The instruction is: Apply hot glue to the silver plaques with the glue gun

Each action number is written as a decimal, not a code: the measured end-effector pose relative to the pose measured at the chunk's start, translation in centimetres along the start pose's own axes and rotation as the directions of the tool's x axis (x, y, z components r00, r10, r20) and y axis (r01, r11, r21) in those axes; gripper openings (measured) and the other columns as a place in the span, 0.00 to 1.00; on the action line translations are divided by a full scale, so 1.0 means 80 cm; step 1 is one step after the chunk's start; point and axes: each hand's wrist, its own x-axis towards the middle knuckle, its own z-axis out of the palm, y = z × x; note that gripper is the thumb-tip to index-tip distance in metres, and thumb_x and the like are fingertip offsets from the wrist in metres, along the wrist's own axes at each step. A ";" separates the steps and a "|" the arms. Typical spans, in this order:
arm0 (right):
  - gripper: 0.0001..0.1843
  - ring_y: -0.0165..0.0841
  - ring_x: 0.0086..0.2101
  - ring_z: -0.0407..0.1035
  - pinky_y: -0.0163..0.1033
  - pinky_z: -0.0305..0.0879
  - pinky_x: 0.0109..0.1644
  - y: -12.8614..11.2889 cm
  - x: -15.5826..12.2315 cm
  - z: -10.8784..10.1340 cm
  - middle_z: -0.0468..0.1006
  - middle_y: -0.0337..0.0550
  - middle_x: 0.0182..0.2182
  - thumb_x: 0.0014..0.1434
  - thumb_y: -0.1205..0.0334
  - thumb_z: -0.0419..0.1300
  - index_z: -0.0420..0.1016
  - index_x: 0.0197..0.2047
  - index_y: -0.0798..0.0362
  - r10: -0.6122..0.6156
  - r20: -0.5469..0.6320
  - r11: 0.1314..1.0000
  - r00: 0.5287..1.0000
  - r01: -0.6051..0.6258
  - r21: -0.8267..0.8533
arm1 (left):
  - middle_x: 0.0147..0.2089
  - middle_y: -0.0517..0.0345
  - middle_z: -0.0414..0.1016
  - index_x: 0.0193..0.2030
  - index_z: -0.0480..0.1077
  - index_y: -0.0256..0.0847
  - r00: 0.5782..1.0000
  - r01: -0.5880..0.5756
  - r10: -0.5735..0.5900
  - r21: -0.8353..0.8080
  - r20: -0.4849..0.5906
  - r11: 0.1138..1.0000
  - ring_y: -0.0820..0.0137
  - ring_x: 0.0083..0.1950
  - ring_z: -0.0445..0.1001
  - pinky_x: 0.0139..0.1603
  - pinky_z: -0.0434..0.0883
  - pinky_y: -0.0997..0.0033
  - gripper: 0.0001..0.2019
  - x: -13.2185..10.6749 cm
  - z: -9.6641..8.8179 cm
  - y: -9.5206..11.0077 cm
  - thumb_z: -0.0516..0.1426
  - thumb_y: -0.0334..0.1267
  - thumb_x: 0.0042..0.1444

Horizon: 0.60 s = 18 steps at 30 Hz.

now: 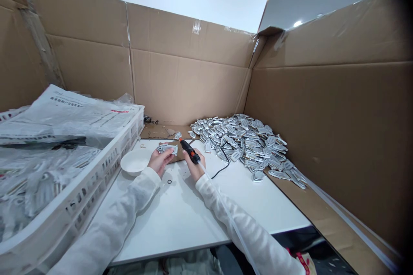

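- Risk of burn or smear at left hand [157,163], left of frame centre, pinching small piece [165,148], from likely-hot nozzle [180,139] drifting close.
- Piece: flat, elongated, silvery grey and white.
- Glue gun [190,151] at centre, clasped by right hand [196,169]; possible snag from black cable [229,162], right of centre, near pile [238,137].

Head-worn view, forward and down over hands [158,163]

Forearms [119,215] angled inward, hands [157,163] [194,167] near each other, both gripping
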 end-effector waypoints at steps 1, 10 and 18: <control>0.16 0.31 0.25 0.62 0.35 0.58 0.31 -0.001 0.000 0.000 0.66 0.38 0.21 0.52 0.50 0.52 0.62 0.22 0.53 0.002 0.000 1.000 1.000 -0.002 0.000 | 0.30 0.59 0.72 0.37 0.63 0.37 1.000 -0.014 0.014 0.010 -0.009 1.000 0.78 0.27 0.71 0.28 0.69 0.80 0.16 0.001 0.000 -0.001 0.60 0.24 0.40; 0.14 0.29 0.24 0.60 0.35 0.57 0.30 -0.002 -0.001 0.000 0.63 0.37 0.21 0.52 0.53 0.53 0.60 0.22 0.53 -0.075 -0.007 0.997 0.997 0.076 0.023 | 0.31 0.58 0.71 0.40 0.63 0.38 0.989 -0.135 0.135 0.007 -0.056 0.991 0.75 0.32 0.73 0.36 0.72 0.74 0.19 0.007 -0.001 -0.003 0.59 0.20 0.40; 0.15 0.28 0.23 0.56 0.33 0.53 0.27 -0.015 -0.009 -0.007 0.58 0.35 0.20 0.51 0.56 0.53 0.52 0.20 0.52 -0.237 0.068 0.970 0.969 0.240 -0.032 | 0.31 0.57 0.71 0.29 0.61 0.35 0.982 -0.158 0.156 -0.010 -0.108 0.987 0.73 0.33 0.73 0.43 0.71 0.65 0.12 0.010 -0.003 -0.004 0.60 0.23 0.39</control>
